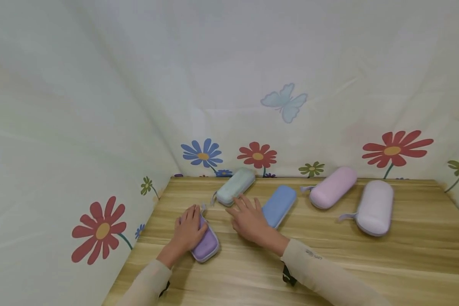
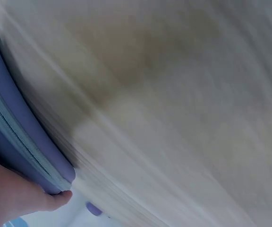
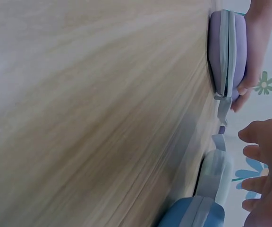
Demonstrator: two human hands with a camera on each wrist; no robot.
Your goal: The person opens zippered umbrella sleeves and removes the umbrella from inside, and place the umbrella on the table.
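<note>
On the left of the table lies a purple zippered case (image 1: pixel 209 243), shaped like a glasses case. My left hand (image 1: pixel 189 229) holds it from above, thumb along one side and fingers over the other. Its grey zip (image 2: pixel 18 137) shows in the left wrist view, closed. My right hand (image 1: pixel 251 220) is spread with nothing in its grasp, between a pale green case (image 1: pixel 237 186) and a blue case (image 1: pixel 280 205). It covers part of the blue case in the head view. The right wrist view shows its fingers (image 3: pixel 256 183) apart, beside the green case; whether they touch it I cannot tell.
Farther right on the wooden table (image 1: pixel 313 263) lie a pink case (image 1: pixel 333 188) and a pale lilac case (image 1: pixel 375 208), each with a wrist strap. A white curtain (image 1: pixel 222 76) printed with flowers and a butterfly hangs behind the table and along its sides.
</note>
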